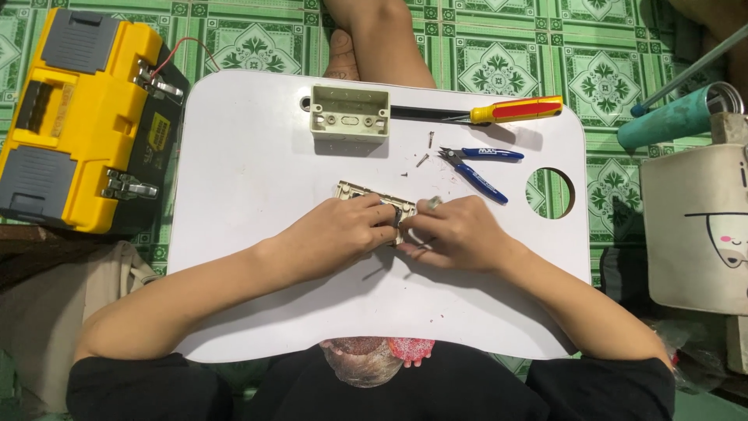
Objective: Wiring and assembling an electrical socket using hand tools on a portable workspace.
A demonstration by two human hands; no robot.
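While both hands meet mid-table (234, 156), left hand (343, 232) pins beige plate (360, 192) flat to steady it; right hand (456, 232) pinches small part at its edge. Box (350, 112), screwdriver (514, 110), cutters (477, 165), screws (425, 150) parked beyond, within reach.

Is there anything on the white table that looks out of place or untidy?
Only small things. Two loose screws and some tiny dark crumbs lie scattered on the white table between the beige box and the blue cutters. Both hands, left and right, hold the beige plate. Nothing looks broken.
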